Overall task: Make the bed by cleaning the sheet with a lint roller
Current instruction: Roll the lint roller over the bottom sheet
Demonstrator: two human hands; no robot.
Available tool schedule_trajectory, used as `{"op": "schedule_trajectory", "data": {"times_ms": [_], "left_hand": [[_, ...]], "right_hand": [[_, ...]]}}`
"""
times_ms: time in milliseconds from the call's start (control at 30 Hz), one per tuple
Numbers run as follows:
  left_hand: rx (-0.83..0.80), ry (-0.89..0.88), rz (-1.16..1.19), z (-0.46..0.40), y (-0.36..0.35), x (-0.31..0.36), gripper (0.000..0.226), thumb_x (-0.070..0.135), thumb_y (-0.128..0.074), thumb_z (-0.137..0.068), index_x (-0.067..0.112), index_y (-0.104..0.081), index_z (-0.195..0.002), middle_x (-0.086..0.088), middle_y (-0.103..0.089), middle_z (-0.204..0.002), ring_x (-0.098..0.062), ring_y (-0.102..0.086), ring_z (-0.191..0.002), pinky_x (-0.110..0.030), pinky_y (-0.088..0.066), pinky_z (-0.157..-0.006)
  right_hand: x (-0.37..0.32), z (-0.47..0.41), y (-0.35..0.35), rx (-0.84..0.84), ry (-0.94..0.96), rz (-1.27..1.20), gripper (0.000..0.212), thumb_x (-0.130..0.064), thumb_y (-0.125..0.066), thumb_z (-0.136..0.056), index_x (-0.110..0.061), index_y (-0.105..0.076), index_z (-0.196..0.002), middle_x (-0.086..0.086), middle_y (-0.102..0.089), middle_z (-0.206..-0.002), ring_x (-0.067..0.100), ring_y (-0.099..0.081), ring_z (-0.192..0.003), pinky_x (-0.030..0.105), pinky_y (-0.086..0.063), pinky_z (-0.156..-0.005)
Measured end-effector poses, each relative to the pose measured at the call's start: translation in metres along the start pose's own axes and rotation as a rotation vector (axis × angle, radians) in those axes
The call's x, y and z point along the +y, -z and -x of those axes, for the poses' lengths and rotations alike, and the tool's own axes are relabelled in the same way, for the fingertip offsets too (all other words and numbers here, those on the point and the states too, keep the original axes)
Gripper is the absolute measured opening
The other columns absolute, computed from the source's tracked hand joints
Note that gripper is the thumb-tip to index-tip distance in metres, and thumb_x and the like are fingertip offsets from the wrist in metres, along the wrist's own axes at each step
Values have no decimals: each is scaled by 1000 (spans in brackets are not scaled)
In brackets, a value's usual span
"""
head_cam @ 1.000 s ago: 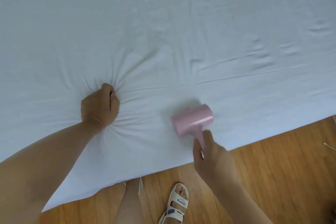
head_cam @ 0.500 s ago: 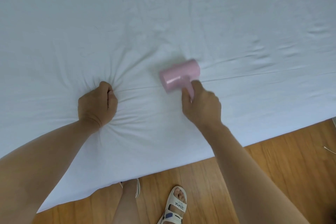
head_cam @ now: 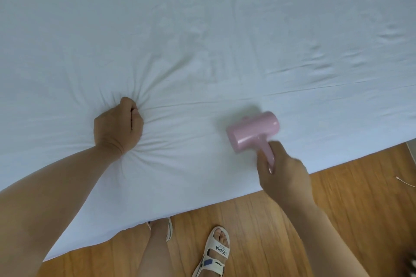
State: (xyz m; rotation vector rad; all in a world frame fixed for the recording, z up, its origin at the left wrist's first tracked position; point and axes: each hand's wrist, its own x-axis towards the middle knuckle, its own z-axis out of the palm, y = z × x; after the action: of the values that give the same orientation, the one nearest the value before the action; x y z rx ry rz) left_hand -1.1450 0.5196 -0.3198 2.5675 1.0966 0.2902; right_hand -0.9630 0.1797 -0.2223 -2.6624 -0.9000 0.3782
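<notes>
In the head view, the left hand (head_cam: 118, 128) is clenching a bunch of the white sheet (head_cam: 202, 40), and creases are radiating outward from that fist. The right hand (head_cam: 284, 177) is gripping the handle of the pink lint roller (head_cam: 253, 132), whose drum is lying on the sheet near the bed's edge, well apart from the left hand. Below the edge, a wooden floor (head_cam: 337, 198) and a sandalled foot (head_cam: 216, 252) are showing. The likely risks: the gathered folds are hiding fabric from the drum, so lint may be missed there; rolling this close to the edge may carry the drum off the mattress; a slackening fist would let the sheet drag along with the roller.
</notes>
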Motion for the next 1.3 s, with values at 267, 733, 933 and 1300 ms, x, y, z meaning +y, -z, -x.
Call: {"op": "schedule_trajectory", "data": {"times_ms": [267,733,933,1300], "left_hand": [[6,4,7,0,0,1,22,32,-31,-91,15,-46,-91,4,-49,-58,-27,-49,-52,-35,-40,-53],[93,-59,176,4,29,32,14,29,-52,-94,21,-59,-86,6,-58,-67,-19,-56,-60,-36,-47,-53],[5,-665,-25,-6,2,136,18,21,-59,-92,15,-70,-104,-8,-65,-128,-34,-62,-107,-44,-44,-84],[-306,-425,-144,46,-31,181,68,52,-51,-94,29,-38,-157,-16,-23,-168,-37,-27,-152,-54,-24,-114]], "right_hand": [[-2,48,0,61,-41,-129,8,-27,-57,-96,-29,-52,-90,-8,-39,-46,17,-41,-36,27,-32,-33],[-41,61,-11,-66,-99,-39,21,-26,-63,-89,-37,-47,-95,-6,-40,-47,14,-40,-34,29,-35,-32],[-21,88,-5,-20,-172,-163,13,-34,-54,-85,-42,-60,-94,-5,-49,-56,13,-44,-42,31,-45,-42],[-11,45,28,297,-419,-369,8,-33,-62,-97,-26,-64,-93,-4,-60,-69,16,-56,-61,19,-41,-51]]}}
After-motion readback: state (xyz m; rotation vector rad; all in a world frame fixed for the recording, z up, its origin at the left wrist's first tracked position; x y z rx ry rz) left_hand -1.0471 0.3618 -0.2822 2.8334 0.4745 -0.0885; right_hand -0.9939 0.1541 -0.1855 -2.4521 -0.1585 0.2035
